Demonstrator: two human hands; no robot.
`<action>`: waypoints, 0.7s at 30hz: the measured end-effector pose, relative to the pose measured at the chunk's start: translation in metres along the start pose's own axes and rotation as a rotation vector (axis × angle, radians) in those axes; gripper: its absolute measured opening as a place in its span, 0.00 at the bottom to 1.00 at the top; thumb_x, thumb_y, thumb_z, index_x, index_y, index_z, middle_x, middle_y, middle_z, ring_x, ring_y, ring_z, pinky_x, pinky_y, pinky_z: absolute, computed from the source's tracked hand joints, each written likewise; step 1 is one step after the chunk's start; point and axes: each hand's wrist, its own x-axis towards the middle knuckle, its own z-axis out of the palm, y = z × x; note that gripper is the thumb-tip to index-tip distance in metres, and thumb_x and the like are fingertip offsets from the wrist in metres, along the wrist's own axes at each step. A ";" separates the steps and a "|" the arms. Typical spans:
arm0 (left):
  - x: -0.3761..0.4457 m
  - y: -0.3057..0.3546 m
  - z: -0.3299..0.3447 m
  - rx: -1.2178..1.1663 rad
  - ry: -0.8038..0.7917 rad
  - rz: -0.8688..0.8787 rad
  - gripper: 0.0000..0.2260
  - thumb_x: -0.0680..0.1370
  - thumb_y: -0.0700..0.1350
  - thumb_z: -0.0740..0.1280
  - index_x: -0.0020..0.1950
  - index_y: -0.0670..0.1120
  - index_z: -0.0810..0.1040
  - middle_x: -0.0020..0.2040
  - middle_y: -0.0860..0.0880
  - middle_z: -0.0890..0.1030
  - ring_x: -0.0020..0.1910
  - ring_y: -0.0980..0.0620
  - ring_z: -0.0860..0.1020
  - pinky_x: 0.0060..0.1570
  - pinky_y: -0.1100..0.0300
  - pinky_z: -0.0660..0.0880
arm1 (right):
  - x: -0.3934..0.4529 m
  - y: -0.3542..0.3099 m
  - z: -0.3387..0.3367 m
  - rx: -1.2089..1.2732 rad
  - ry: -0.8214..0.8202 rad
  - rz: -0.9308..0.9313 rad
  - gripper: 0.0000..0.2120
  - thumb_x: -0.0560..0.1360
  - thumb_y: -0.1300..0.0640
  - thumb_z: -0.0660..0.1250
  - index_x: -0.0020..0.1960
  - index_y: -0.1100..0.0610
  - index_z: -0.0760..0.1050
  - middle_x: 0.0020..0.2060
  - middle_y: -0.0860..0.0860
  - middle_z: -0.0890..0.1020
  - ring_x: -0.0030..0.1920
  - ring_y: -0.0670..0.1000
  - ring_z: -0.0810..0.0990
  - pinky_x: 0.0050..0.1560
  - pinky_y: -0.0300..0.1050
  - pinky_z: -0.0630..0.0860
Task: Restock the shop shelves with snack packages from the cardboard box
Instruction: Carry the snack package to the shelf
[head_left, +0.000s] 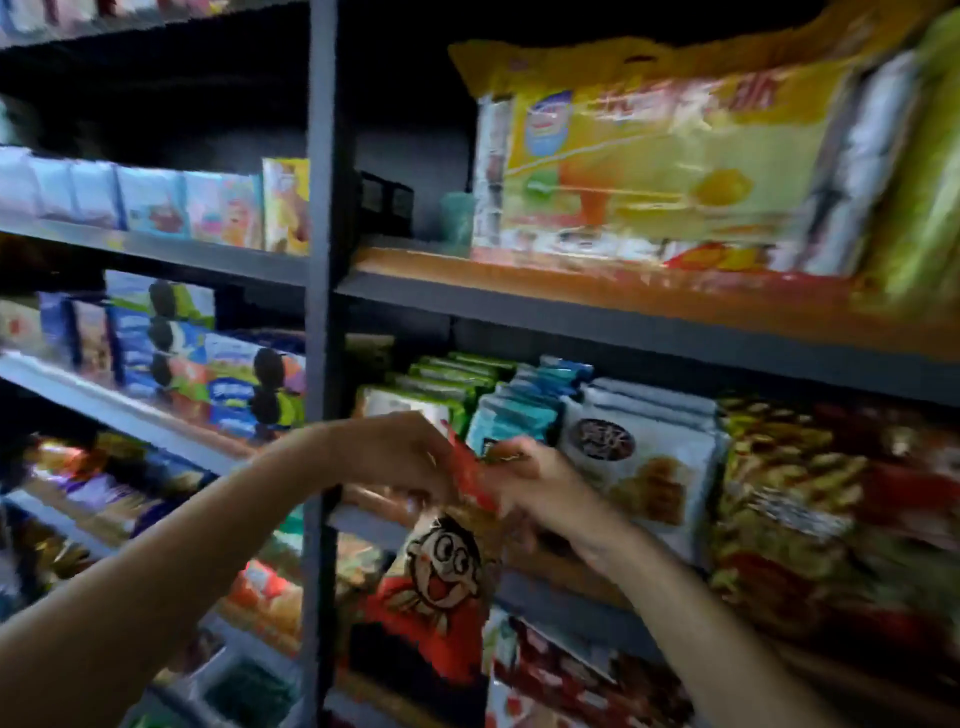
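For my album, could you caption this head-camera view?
Both hands, left and right, hold a red cartoon-face snack packet before stocked dark metal shelves.

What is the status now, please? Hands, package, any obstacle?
Left hand and right hand both grip red snack package by its top. Package hangs before shelf post. No clear obstacle.

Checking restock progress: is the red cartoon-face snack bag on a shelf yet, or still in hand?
In hand. Left hand and right hand pinch the red snack bag's top edge; it hangs before the shelves.
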 end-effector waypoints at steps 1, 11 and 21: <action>0.010 0.019 0.001 0.005 -0.027 0.067 0.05 0.71 0.53 0.71 0.46 0.56 0.81 0.42 0.51 0.84 0.42 0.50 0.83 0.47 0.45 0.80 | -0.011 0.002 -0.023 0.016 0.081 0.031 0.20 0.73 0.48 0.68 0.61 0.55 0.70 0.40 0.50 0.77 0.29 0.47 0.73 0.22 0.36 0.67; 0.031 0.230 0.039 -0.127 -0.234 0.597 0.05 0.75 0.41 0.67 0.44 0.38 0.78 0.34 0.48 0.80 0.28 0.59 0.79 0.33 0.62 0.75 | -0.139 0.018 -0.156 0.168 0.584 0.316 0.24 0.68 0.54 0.74 0.61 0.51 0.70 0.42 0.52 0.80 0.34 0.48 0.76 0.25 0.37 0.66; 0.062 0.276 0.121 0.544 0.398 0.799 0.26 0.76 0.56 0.63 0.70 0.50 0.61 0.68 0.48 0.64 0.67 0.45 0.61 0.64 0.50 0.61 | -0.193 0.051 -0.204 -0.003 1.181 0.185 0.07 0.76 0.65 0.64 0.43 0.60 0.66 0.32 0.54 0.74 0.23 0.41 0.76 0.23 0.33 0.72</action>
